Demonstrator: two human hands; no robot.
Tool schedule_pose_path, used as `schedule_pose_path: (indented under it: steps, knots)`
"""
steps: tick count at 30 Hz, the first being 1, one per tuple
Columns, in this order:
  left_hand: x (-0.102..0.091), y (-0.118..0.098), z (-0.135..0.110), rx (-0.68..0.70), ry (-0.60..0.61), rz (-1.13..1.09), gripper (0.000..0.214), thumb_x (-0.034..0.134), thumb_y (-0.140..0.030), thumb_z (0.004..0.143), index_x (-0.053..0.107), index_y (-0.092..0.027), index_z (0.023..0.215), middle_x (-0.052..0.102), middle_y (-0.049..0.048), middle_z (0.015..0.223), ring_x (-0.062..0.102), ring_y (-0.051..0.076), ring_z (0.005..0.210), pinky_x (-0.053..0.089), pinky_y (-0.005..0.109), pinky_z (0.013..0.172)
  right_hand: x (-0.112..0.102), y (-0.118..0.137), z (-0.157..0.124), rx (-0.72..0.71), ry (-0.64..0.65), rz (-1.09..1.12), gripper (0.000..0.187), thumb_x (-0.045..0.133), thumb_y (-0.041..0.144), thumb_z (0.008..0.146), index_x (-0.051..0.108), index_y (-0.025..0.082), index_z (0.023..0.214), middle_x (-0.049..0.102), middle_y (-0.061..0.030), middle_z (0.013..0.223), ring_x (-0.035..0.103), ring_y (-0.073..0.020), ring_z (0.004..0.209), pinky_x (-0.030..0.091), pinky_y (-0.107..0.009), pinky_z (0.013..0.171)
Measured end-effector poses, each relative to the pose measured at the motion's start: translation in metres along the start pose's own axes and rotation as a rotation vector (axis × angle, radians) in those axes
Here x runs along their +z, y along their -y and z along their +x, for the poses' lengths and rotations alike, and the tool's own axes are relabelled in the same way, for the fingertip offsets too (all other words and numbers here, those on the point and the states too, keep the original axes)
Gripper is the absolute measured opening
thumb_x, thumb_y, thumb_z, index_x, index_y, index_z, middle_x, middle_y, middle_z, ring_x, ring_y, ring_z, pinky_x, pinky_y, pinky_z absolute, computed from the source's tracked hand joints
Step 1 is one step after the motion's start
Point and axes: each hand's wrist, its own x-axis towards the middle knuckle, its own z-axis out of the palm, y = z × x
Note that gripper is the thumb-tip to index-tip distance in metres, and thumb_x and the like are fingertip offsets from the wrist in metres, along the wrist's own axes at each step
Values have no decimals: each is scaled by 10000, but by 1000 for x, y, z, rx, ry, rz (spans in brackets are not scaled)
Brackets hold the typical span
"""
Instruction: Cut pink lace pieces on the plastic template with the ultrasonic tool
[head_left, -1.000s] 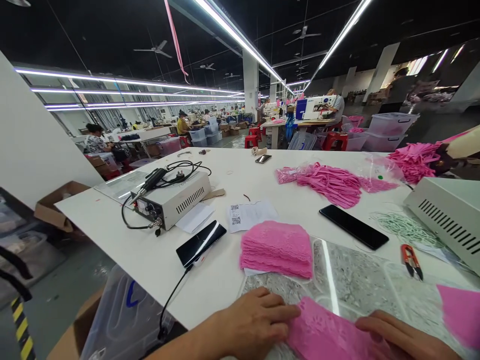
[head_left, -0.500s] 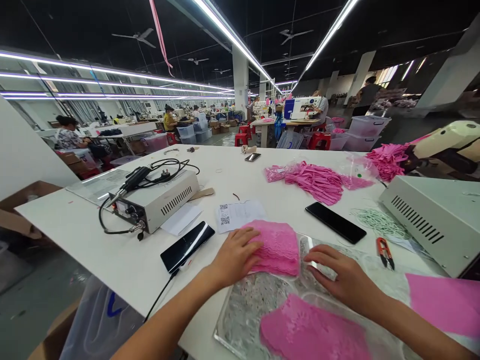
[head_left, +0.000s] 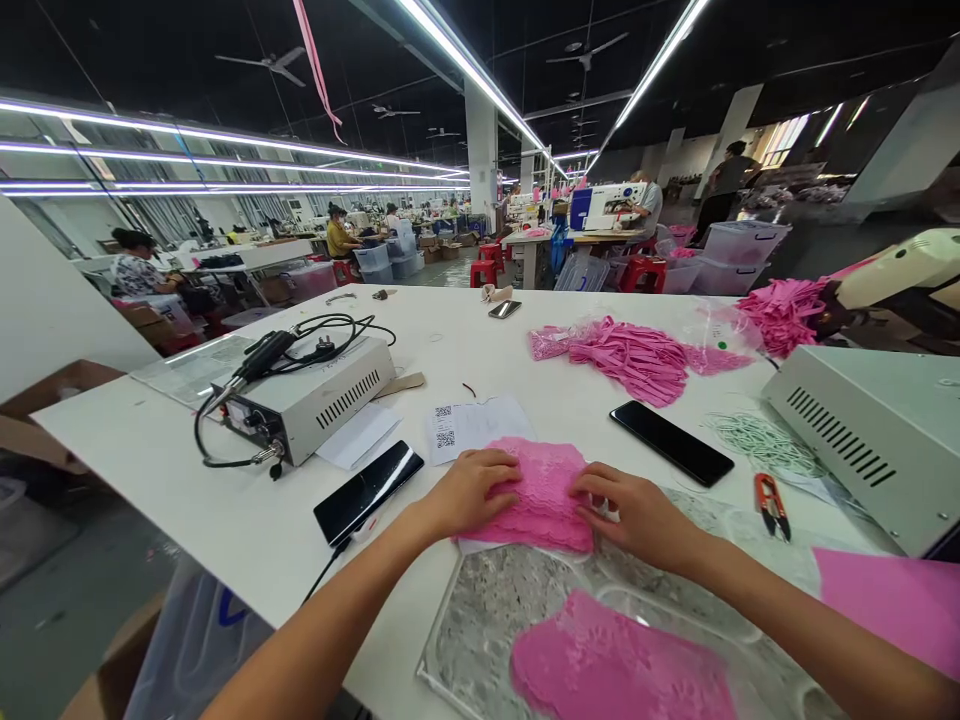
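Note:
A stack of pink lace fabric pieces [head_left: 536,495] lies at the far edge of a clear, grey-patterned plate [head_left: 480,610]. My left hand [head_left: 476,492] grips the stack's left side, with its fingers on top and its thumb nearer me. At the right side, my right hand [head_left: 626,510] pinches the edge of the upper lace between thumb and fingers. How many layers each hand holds cannot be made out. Nearer to me, another pink lace piece [head_left: 622,660] lies flat on the plate.
Phones [head_left: 367,490] [head_left: 671,442] lie on both sides. Red-handled thread snips [head_left: 771,505], green threads [head_left: 765,443] and a grey metal box [head_left: 874,440] are at right. A vented box with a cabled handpiece [head_left: 322,395] stands left. Pink straps [head_left: 630,360] lie beyond a printed paper [head_left: 476,425].
My right hand has moved left from above the plate to the stack's right edge and closed on the lace. My left hand has drawn slightly toward the stack's left edge.

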Motion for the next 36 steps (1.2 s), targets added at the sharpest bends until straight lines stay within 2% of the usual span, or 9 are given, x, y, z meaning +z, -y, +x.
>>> schedule_pose_path:
  steps: [10,17,24,30,33,36]
  knots:
    - [-10,-6,6,-23,54,12,196,597,-254,895,683,-196,1060,653,56,1203,606,187,1119,436,323,999,-5,-6,13,105,69,125,164,484,276,810,627,213,759,617,-22,744,537,-152,623,431,-283,574]
    - [-4,-25,22,-78,37,106,259,670,-411,828,681,-186,954,670,64,1084,603,239,1053,413,409,964,-16,-6,23,177,93,211,228,487,379,782,619,205,718,616,-26,718,512,-169,635,406,-300,593]
    - [6,-28,29,-123,-44,164,105,591,-219,869,673,-178,920,678,58,988,609,218,967,437,378,884,-24,-8,25,253,160,310,315,456,477,779,534,205,640,467,17,580,450,-148,554,386,-284,541]
    - [3,-9,19,-112,-162,196,194,552,-78,824,693,-170,920,689,61,946,629,219,905,477,383,832,-38,-2,25,279,137,307,353,468,523,785,564,197,688,471,12,583,449,-145,543,378,-272,514]
    - [-3,-2,15,-75,-230,188,230,527,-65,843,693,-166,967,688,76,953,631,227,901,485,401,822,-52,4,13,291,76,274,384,471,551,797,587,195,712,497,-3,612,441,-145,550,367,-272,509]
    - [-7,-9,11,10,-270,149,237,486,-100,899,680,-171,1015,673,94,986,619,221,933,483,396,830,-69,14,-14,312,12,225,381,492,556,820,602,204,725,531,-18,655,447,-150,575,356,-274,513]
